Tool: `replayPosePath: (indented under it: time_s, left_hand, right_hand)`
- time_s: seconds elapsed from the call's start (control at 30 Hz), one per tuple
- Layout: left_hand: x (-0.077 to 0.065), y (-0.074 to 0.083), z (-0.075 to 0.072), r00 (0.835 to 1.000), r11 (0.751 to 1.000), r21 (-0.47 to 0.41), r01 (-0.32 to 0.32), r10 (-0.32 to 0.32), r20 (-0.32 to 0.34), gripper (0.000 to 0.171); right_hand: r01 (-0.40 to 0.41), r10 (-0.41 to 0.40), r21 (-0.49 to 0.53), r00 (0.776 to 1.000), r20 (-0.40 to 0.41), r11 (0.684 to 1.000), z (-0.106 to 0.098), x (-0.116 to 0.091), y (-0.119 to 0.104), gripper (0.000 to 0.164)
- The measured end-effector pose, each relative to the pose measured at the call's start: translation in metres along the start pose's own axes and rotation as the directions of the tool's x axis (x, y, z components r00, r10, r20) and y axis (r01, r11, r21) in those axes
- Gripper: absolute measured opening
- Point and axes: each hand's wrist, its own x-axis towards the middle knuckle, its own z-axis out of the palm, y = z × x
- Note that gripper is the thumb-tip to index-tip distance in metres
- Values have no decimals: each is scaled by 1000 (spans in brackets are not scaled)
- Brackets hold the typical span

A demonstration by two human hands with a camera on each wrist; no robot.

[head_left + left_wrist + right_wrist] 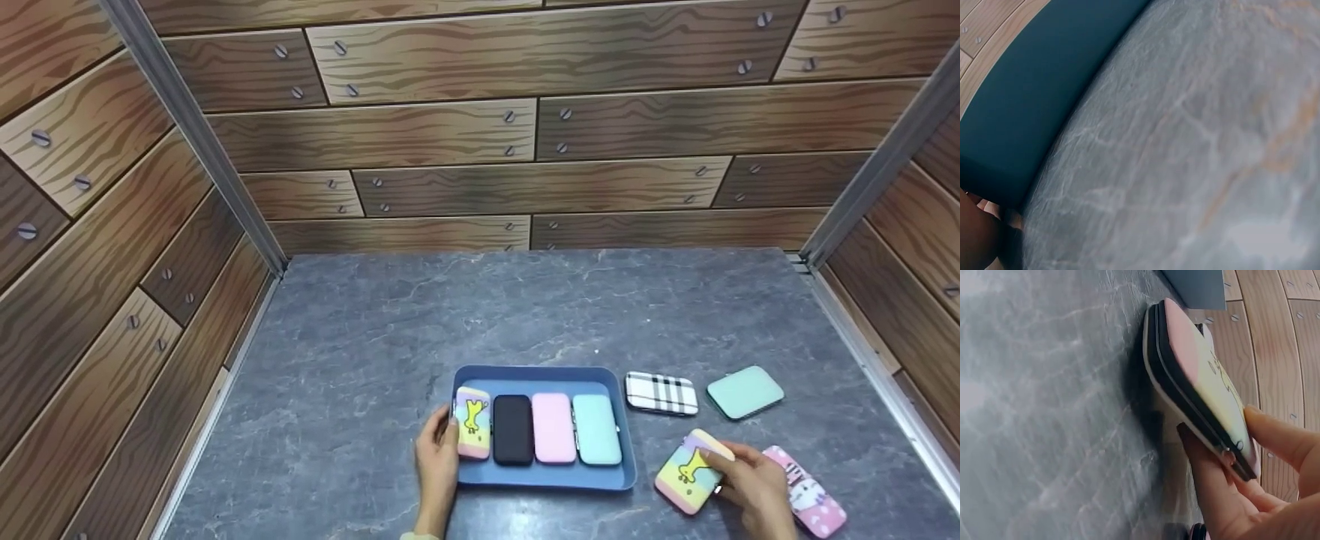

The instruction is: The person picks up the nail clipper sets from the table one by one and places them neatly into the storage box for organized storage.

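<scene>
Case (685, 480), clamped near one end by your right grip (756, 484) toward the worktop's (450, 315) right edge, could swivel loose. Your left grip (438, 454) holds the tray (540, 477).

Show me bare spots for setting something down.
Bare: the table left of the left grip, and the wide stretch between the blue tray and the back wall. Crowded: right of the tray, where the plaid case, loose mint case and pink patterned case lie near the right grip holding a giraffe case.
</scene>
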Motion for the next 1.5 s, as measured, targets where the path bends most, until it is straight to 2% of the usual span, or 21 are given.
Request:
replayPosePath:
  time_s: [0.13, 0.2, 0.23, 0.37, 0.43, 0.5, 0.57, 0.73, 0.8, 0.9, 1.03, 1.3, 1.4, 1.5]
  left_hand:
    - [1, 0, 0, 1000, 1000, -15, 4, -3, 6, 32]
    - [1, 0, 0, 1000, 1000, -15, 8, -8, 9, 31]
    - [1, 0, 0, 1000, 1000, -13, 10, -10, 8, 31]
    - [1, -2, 0, 1000, 1000, -5, 19, -19, 3, 32]
    - [1, -3, 0, 1000, 1000, -3, 20, -20, 0, 32]
    - [1, -3, 0, 1000, 1000, -7, 16, -16, 0, 32]
    - [0, -2, -1, 1000, 1000, -6, 7, -7, 7, 32]
    - [-1, -1, -2, 1000, 1000, -4, -11, 11, 11, 32]
    - [-1, -1, -2, 1000, 1000, -7, -11, 11, 9, 32]
    - [-1, 0, -1, 1000, 1000, -11, -13, 14, 10, 32]
    - [1, 1, -1, 1000, 1000, -10, -8, 8, 14, 32]
    - [1, -1, -2, 1000, 1000, 5, 2, -2, 16, 32]
    - [1, -1, -3, 1000, 1000, 3, 1, -1, 17, 32]
    - [1, -1, -2, 1000, 1000, -16, -5, 5, 21, 33]
  right_hand:
    - [-19, 13, 50, 995, 102, 999, -5, 2, 0, 73]
    - [-21, 13, 58, 992, 127, 998, -7, 3, 2, 80]
    - [-18, 10, 63, 991, 130, 998, -7, 3, 4, 79]
    - [-11, 4, 67, 995, 100, 998, -7, 4, 9, 58]
    - [-4, -1, 63, 997, 81, 998, -6, 4, 10, 57]
    - [1, -4, 47, 999, 53, 999, -4, 4, 9, 68]
    - [13, -14, 34, 999, 35, 999, -3, 4, 9, 69]
    - [33, -34, 31, 998, 43, 999, -3, 2, 6, 51]
    - [29, -31, 36, 999, 43, 999, -3, 1, 3, 55]
    - [23, -24, 32, 999, 23, 999, -1, 0, -1, 74]
    - [10, -10, 28, 1000, 8, 1000, 3, -2, -9, 83]
    - [24, -29, 100, 998, 57, 995, 17, -7, -19, 70]
    - [46, -58, 122, 994, 90, 991, 22, 1, -17, 72]
    - [66, -86, 167, 990, 113, 984, 29, 19, -8, 70]
